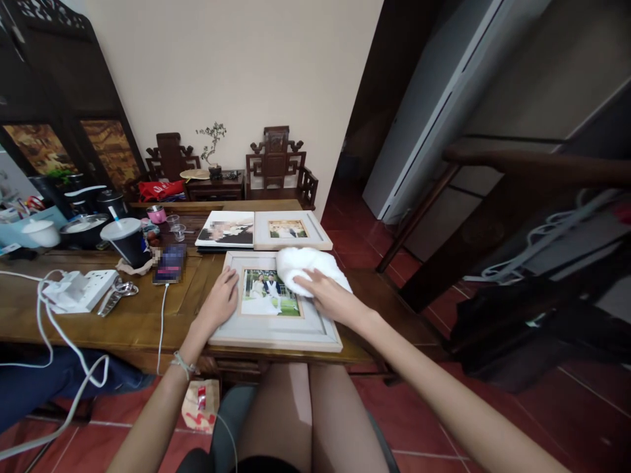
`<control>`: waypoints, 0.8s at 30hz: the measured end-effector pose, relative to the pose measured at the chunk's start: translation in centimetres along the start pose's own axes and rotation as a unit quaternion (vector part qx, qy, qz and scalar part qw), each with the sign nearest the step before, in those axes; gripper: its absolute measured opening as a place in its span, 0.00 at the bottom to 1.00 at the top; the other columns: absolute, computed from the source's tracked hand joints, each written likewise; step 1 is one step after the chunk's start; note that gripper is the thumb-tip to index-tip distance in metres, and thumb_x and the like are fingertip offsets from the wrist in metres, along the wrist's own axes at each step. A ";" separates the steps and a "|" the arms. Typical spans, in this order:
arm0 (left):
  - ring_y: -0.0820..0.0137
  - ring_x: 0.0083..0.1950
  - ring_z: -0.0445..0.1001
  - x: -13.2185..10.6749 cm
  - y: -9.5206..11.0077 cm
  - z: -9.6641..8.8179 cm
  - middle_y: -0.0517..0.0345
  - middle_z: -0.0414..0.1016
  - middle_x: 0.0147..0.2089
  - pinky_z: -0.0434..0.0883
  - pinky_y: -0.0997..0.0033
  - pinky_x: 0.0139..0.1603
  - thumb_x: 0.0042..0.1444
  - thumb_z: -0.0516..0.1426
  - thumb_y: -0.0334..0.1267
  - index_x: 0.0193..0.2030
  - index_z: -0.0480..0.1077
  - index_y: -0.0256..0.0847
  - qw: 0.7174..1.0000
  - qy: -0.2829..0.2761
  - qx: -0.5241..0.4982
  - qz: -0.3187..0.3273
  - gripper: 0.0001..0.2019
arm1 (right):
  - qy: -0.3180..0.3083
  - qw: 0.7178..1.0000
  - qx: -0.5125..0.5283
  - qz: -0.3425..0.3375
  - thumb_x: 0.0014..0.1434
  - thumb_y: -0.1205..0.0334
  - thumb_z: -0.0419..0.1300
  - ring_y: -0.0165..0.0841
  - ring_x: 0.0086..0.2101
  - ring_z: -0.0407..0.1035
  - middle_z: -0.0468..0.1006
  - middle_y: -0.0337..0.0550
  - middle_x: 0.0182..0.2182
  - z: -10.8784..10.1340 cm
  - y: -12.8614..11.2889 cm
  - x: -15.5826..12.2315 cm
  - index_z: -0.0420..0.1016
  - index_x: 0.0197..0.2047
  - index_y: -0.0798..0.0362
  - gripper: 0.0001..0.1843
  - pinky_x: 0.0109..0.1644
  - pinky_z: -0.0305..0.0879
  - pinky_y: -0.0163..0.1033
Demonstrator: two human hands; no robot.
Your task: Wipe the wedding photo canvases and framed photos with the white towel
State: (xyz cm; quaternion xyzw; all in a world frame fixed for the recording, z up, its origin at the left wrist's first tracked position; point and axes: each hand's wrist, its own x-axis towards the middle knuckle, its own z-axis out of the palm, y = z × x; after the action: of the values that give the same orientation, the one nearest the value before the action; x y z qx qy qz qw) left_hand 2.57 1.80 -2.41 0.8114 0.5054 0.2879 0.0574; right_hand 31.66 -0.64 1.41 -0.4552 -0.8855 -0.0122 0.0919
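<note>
A framed photo [315, 335] with a wide pale frame lies flat at the table's front edge; its picture shows two people on grass. My left hand [224, 299] rests on the frame's left side, fingers laid out along it. In my right hand [323, 292] is a white cloth [315, 263], pressed on the frame's upper right part and covering that corner. Just behind lie a second framed photo [318, 230] and, to its left, a photo book [227, 228] with a light cover.
On the wooden table [192, 322] to the left are a phone [169, 264] on a cable, a power strip [93, 289], a metal clip-like object [116, 295], a lidded dark cup [128, 243] and small clear cups [176, 228]. A paper bag [201, 407] stands on the floor below.
</note>
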 end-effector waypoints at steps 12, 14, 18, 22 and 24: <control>0.57 0.69 0.56 0.2 -0.1 0.1 0.41 0.64 0.65 0.56 0.53 0.69 0.64 0.47 0.43 0.59 0.67 0.32 0.999 -0.019 -0.032 0.014 0.23 | -0.029 0.998 0.052 0.018 0.43 0.84 0.47 0.46 0.62 0.54 0.61 0.59 0.61 -1.6 -5.4 -5.4 0.63 0.60 0.54 0.40 0.61 0.57 0.53; 0.58 0.70 0.56 0.2 -0.2 0.2 0.42 0.64 0.65 0.56 0.52 0.69 0.65 0.45 0.43 0.60 0.66 0.33 0.999 -0.024 -0.025 0.017 0.23 | 0.004 0.998 0.043 0.047 0.45 0.82 0.49 0.46 0.61 0.56 0.62 0.60 0.60 -0.9 -4.5 -3.4 0.63 0.59 0.56 0.36 0.62 0.55 0.53; 0.59 0.70 0.56 0.1 -0.3 0.3 0.42 0.63 0.66 0.57 0.52 0.68 0.65 0.44 0.43 0.61 0.65 0.33 0.999 -0.030 -0.018 0.015 0.23 | 0.039 0.995 0.028 0.086 0.51 0.78 0.51 0.47 0.58 0.59 0.67 0.61 0.56 -0.2 -2.7 0.4 0.63 0.59 0.58 0.31 0.60 0.57 0.54; 0.59 0.70 0.55 -0.1 -0.3 0.3 0.41 0.59 0.68 0.55 0.53 0.69 0.65 0.45 0.43 0.60 0.65 0.33 1.000 -0.018 0.000 0.009 0.23 | 0.019 0.999 0.016 0.035 0.49 0.82 0.49 0.46 0.60 0.57 0.66 0.63 0.57 -0.1 -3.2 0.0 0.63 0.59 0.60 0.33 0.64 0.50 0.55; 0.58 0.71 0.53 -0.1 -0.4 0.3 0.41 0.57 0.69 0.54 0.53 0.69 0.65 0.45 0.43 0.61 0.65 0.33 1.000 -0.015 0.014 0.007 0.23 | 0.000 0.999 0.036 0.020 0.49 0.83 0.48 0.46 0.61 0.56 0.65 0.63 0.59 -0.4 -4.3 -2.1 0.64 0.59 0.60 0.34 0.65 0.50 0.55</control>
State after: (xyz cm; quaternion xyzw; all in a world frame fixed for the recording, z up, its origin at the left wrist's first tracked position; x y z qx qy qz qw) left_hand 2.40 1.91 -2.84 0.8199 0.5026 0.2692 0.0511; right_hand 29.42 -4.86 1.75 -0.4696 -0.8758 0.0216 0.1090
